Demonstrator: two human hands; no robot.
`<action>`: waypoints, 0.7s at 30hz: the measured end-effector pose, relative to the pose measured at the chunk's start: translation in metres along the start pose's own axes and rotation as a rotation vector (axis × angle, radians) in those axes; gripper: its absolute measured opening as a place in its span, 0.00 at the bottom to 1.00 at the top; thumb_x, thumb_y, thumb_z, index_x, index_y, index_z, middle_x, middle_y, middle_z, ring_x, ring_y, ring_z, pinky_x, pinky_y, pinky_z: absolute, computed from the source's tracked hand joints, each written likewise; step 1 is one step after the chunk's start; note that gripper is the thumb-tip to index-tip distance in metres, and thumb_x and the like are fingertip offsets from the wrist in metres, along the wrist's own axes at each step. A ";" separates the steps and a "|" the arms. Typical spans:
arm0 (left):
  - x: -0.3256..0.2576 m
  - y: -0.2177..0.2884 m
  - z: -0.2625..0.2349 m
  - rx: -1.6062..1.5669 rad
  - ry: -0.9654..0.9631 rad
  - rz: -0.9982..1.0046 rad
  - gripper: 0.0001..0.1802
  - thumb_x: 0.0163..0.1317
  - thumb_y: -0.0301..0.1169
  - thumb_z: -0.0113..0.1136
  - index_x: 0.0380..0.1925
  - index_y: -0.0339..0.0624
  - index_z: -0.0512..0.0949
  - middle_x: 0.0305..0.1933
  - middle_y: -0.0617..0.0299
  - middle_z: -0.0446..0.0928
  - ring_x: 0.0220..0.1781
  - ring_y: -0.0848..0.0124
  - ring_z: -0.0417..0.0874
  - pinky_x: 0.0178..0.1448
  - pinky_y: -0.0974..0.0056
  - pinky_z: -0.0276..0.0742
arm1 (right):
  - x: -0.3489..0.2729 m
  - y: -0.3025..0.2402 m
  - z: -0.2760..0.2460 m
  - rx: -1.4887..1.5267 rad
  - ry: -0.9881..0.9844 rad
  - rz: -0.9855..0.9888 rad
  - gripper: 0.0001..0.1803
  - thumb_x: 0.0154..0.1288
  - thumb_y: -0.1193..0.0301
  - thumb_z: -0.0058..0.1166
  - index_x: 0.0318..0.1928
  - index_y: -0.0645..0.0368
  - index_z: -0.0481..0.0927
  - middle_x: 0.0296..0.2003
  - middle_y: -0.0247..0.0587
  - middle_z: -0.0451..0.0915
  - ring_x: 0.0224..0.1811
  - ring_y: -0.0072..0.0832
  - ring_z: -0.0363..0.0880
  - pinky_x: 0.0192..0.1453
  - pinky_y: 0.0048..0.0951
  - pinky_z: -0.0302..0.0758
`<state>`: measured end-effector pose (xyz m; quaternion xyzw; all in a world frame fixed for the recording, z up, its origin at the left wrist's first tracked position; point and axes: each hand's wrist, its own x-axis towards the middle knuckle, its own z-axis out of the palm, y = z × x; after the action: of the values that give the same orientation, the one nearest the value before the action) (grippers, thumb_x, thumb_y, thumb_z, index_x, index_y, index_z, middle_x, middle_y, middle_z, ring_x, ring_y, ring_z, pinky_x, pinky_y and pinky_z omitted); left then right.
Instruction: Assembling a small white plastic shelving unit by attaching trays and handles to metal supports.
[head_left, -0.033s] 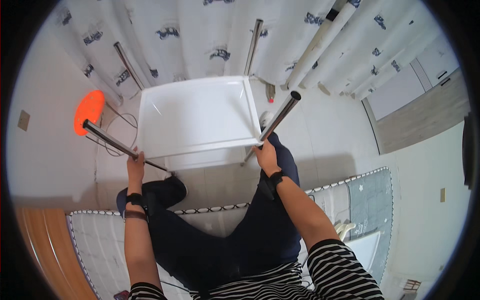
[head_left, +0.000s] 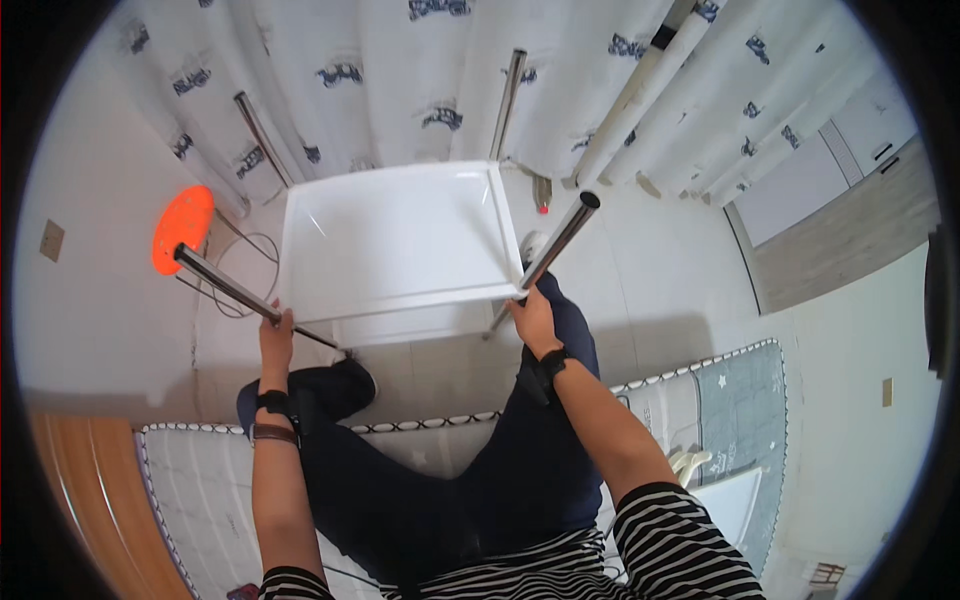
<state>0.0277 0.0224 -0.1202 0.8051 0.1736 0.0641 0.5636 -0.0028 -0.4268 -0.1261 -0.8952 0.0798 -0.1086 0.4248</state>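
Observation:
A white rectangular tray shelf point(head_left: 400, 240) with chrome tube posts at its corners stands between my knees. A lower white shelf point(head_left: 420, 322) shows partly beneath it. My left hand point(head_left: 276, 335) is closed round the post at the near left corner point(head_left: 225, 285), just below the tray's edge. At the near right corner, my right hand point(head_left: 533, 318) grips the base of the other near post point(head_left: 560, 242). Its fingertips are partly hidden by the tray's corner. Two further posts point(head_left: 508, 105) rise at the far corners.
An orange round-seated stool point(head_left: 184, 230) with thin metal legs is at the left. A patterned white curtain point(head_left: 390, 80) hangs behind the shelf, with a bottle point(head_left: 542, 194) at its foot. I sit on a bed with a grey cover point(head_left: 735, 400). A cabinet point(head_left: 840, 215) stands at the right.
The shelf, posts and curtain sit slightly lower in the picture, as the view has shifted a little. Both hands keep their places on the posts.

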 end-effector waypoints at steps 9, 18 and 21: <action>-0.006 -0.028 0.013 0.013 0.052 -0.070 0.24 0.58 0.41 0.58 0.45 0.31 0.69 0.27 0.59 0.72 0.28 0.71 0.72 0.34 0.66 0.69 | -0.021 0.047 0.004 0.566 0.054 0.319 0.25 0.55 0.76 0.55 0.53 0.64 0.64 0.41 0.42 0.74 0.46 0.33 0.74 0.50 0.34 0.73; -0.036 0.012 0.018 -0.004 0.286 0.244 0.28 0.60 0.37 0.57 0.55 0.32 0.63 0.45 0.49 0.73 0.47 0.62 0.75 0.52 0.62 0.69 | -0.019 -0.003 -0.024 0.999 -0.059 0.609 0.23 0.58 0.74 0.52 0.55 0.59 0.63 0.39 0.40 0.75 0.40 0.29 0.75 0.40 0.32 0.73; -0.031 -0.007 0.012 -0.006 0.296 0.218 0.27 0.61 0.33 0.55 0.57 0.32 0.62 0.50 0.47 0.71 0.53 0.60 0.72 0.57 0.61 0.67 | -0.024 -0.013 -0.024 0.936 -0.098 0.543 0.28 0.58 0.74 0.51 0.59 0.58 0.60 0.38 0.39 0.75 0.37 0.27 0.76 0.38 0.29 0.73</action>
<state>0.0009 0.0032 -0.1279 0.7992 0.1661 0.2429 0.5240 -0.0318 -0.4311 -0.1040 -0.5617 0.2313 0.0231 0.7940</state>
